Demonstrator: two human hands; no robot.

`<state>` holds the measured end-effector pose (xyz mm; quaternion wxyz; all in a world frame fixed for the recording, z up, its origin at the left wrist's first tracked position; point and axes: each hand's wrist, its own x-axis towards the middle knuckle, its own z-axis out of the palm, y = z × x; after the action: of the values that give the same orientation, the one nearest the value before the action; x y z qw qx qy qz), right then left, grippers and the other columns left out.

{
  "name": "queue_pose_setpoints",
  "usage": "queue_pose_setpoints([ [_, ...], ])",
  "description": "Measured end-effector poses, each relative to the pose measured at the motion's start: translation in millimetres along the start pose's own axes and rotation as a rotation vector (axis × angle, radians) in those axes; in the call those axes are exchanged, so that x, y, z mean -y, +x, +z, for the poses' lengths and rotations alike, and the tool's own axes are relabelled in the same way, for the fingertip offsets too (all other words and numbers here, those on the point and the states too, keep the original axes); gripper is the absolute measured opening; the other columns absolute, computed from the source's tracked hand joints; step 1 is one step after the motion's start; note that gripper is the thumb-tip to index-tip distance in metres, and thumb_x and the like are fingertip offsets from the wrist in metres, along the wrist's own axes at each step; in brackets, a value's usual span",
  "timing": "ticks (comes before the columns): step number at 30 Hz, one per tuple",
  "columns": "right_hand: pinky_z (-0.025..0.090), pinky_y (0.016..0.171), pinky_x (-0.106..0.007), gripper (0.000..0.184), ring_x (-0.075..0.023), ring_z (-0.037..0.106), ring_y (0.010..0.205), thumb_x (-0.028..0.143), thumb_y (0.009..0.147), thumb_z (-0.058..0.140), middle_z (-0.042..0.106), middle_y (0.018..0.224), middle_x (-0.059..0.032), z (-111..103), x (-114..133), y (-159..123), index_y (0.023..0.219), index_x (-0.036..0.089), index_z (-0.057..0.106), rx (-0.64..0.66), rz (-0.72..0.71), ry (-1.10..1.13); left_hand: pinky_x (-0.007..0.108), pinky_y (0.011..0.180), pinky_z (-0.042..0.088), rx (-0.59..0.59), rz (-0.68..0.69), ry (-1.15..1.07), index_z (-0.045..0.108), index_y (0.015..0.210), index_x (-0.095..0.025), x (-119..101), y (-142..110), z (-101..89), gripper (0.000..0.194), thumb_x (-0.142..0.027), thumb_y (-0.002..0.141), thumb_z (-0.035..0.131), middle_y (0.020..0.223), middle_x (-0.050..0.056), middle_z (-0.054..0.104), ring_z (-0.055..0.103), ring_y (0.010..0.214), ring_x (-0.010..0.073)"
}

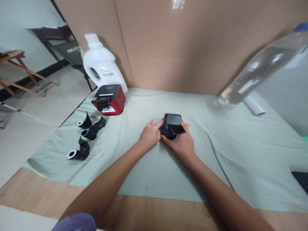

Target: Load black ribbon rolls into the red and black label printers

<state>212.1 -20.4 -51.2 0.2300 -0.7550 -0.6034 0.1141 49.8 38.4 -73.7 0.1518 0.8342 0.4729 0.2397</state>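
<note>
My right hand (184,142) has its fingers closed around a small black boxy device (166,131) at the middle of the pale green cloth (154,176) spread over the wooden worktop (156,210). A dark glossy strip (178,129) juts from its front. My left hand (151,134) touches its left side; whether those fingers grip, I cannot tell.

Three black rolls with white cores (79,155), one red-and-black boxy device (118,100), one small black boxy device (167,132), one white plastic jug (103,62), one clear plastic bottle (261,65), one white tube (255,105).
</note>
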Motion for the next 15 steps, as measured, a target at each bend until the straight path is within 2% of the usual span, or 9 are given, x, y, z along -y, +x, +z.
queue_pose_setpoints([
  [15, 0.049, 0.067, -0.034, 0.106, -0.0261, 0.065, 0.092, 0.070, 0.069, 0.072, 0.052, 0.131, -0.0142, 4.3, -1.6, -0.8, 0.150, 0.017, 0.029, -0.054, -0.020, -0.019, 0.045, 0.125, 0.032, -0.020, 0.067, 0.141, 0.056, 0.142, -0.007, -3.2, -2.0, 1.6, 0.066, 0.001, 0.078, 0.042, 0.123, 0.014, 0.074, 0.071, 0.110, 0.0199],
])
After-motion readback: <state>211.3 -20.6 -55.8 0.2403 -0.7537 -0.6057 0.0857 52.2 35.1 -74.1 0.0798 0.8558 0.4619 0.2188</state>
